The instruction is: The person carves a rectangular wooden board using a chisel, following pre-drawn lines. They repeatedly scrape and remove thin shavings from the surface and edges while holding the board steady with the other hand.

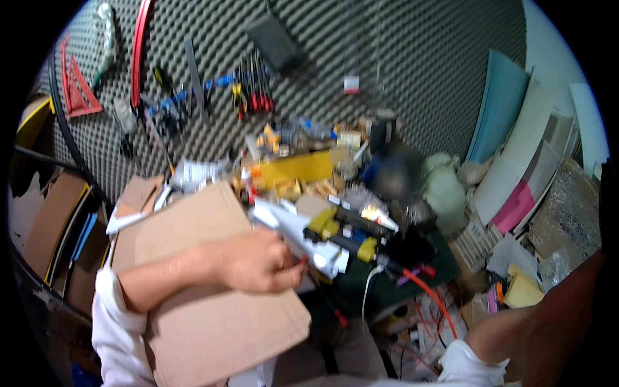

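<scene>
Our left hand lies across the brown cardboard sheet, its fingers curled in with no gap that we can see. A small red piece shows at the thumb and forefinger tips and looks pinched there (it is too small to tell what it belongs to). Our right hand is out of view: only the right forearm shows at the lower right, so we cannot tell how open that hand is or whether it has hold of anything.

The cardboard sheet sits at our left and centre, slanting down so that its near end comes over our lap. With only one of our hands seen upon it, we judge it could slide or tip if the left arm leaned unevenly; pressure from the forearm might also crease it.

Beyond its right edge, the green counter is crowded. A push that way could shove the white strip into the yellow-and-black tool. The white cable and the orange-red cable hang near the counter's front (just where a sleeve might pass), and snagging either could drag things off the edge.
</scene>
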Available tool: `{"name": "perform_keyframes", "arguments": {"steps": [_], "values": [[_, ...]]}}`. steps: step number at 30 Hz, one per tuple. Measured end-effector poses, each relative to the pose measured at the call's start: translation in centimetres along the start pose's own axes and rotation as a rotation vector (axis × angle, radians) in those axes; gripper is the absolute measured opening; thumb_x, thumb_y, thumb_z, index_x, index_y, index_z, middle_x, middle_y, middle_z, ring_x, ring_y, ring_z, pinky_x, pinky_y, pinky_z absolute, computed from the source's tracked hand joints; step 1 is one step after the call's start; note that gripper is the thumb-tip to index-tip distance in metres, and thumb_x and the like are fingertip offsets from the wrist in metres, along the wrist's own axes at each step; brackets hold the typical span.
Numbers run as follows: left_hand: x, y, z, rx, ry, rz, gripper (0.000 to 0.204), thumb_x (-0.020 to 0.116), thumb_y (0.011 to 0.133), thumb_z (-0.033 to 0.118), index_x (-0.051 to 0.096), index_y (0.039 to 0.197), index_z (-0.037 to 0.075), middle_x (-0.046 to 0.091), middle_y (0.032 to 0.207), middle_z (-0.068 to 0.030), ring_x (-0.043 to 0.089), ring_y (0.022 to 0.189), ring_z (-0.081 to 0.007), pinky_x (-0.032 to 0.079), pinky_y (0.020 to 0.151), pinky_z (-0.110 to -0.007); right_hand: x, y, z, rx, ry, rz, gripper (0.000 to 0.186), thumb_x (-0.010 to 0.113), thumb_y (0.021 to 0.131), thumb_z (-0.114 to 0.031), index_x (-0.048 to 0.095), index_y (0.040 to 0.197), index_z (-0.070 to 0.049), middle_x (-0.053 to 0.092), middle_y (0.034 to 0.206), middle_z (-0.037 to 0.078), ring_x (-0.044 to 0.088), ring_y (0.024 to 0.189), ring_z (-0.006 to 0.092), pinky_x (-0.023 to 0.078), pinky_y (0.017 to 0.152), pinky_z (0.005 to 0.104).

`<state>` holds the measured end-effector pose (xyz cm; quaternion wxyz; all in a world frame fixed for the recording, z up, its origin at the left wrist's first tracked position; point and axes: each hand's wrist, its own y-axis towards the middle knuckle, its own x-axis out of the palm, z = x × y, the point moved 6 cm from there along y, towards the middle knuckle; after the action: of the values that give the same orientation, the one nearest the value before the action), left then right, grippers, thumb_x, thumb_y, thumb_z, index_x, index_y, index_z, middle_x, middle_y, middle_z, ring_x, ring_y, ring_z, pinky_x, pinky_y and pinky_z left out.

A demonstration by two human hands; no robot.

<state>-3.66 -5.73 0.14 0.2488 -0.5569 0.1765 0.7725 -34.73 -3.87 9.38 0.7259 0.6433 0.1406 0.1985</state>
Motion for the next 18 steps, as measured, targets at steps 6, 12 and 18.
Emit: {"name": "perform_keyframes", "arguments": {"steps": [6, 12, 18], "values": [[0.3, 0.1, -0.5, -0.085, -0.051, -0.054, 0.044, 0.048, 0.088, 0.024, 0.053, 0.052, -0.001, 0.051, 0.05, -0.0196, 0.05, 0.048, -0.0357, 0.042, 0.05, -0.042, 0.7, -0.4, 3.3, 0.158, -0.048, 0.013, 0.024, 0.056, 0.086, -0.007, 0.058, 0.109, -0.003, 0.06, 0.101, 0.009, 0.059, 0.088, 0.0149, 0.047, 0.078, 0.0277], [-0.3, -0.1, 0.2, -0.045, -0.016, 0.036, 0.046, 0.047, 0.089, 0.025, 0.054, 0.052, -0.002, 0.05, 0.049, -0.019, 0.05, 0.048, -0.0351, 0.041, 0.05, -0.043, 2.1, 0.1, 2.9, 0.182, -0.128, -0.001, 0.022, 0.054, 0.087, -0.006, 0.058, 0.109, -0.004, 0.061, 0.099, 0.008, 0.06, 0.087, 0.0139, 0.047, 0.077, 0.027], [-0.2, -0.3, 0.4, -0.087, -0.038, 0.009, 0.047, 0.046, 0.089, 0.026, 0.054, 0.053, -0.003, 0.052, 0.051, -0.019, 0.052, 0.051, -0.0358, 0.042, 0.053, -0.043, 0.9, -2.5, 6.8, 0.374, -0.486, 0.008, 0.021, 0.051, 0.089, -0.005, 0.059, 0.109, -0.004, 0.062, 0.097, 0.007, 0.06, 0.086, 0.0129, 0.047, 0.076, 0.0263]]}}
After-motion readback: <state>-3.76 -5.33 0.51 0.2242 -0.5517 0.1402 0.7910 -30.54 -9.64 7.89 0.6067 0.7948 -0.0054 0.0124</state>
